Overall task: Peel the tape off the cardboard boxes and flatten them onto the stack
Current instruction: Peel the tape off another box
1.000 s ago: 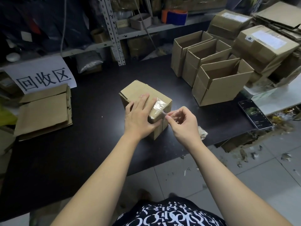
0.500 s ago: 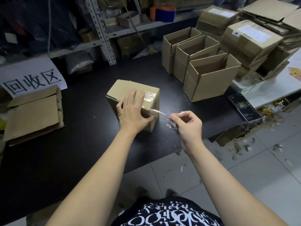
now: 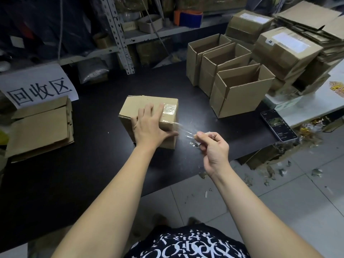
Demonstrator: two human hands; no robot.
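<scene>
The black table (image 3: 78, 179) carries all work items; its left and near edges are cut off by the frame. Beyond the hands, a metal shelving unit (image 3: 119, 34) holds dim clutter that cannot be identified. The tiled floor (image 3: 279, 198), below and right of the right hand, is littered with scraps.

Beyond and right of the right hand stand three open boxes (image 3: 240, 90), and behind them a pile of taped boxes (image 3: 286, 45) cut off at the right edge. Well left of the left hand lies the stack of flattened cardboard (image 3: 39, 127), partly cut off, with a white sign (image 3: 39, 88) just beyond it.

The closed cardboard box (image 3: 149, 107) sits on the table directly under the left hand (image 3: 149, 127), which presses flat on its top with fingers spread, hiding most of the near face. The right hand (image 3: 214, 148) pinches the free end of the clear tape (image 3: 183, 128) between thumb and fingertips. The strip is transparent and hard to trace. A phone (image 3: 278, 125) lies right of the right hand.

Compared with half a second earlier, the right hand has drawn further right of the box and the peeled strip is longer.
</scene>
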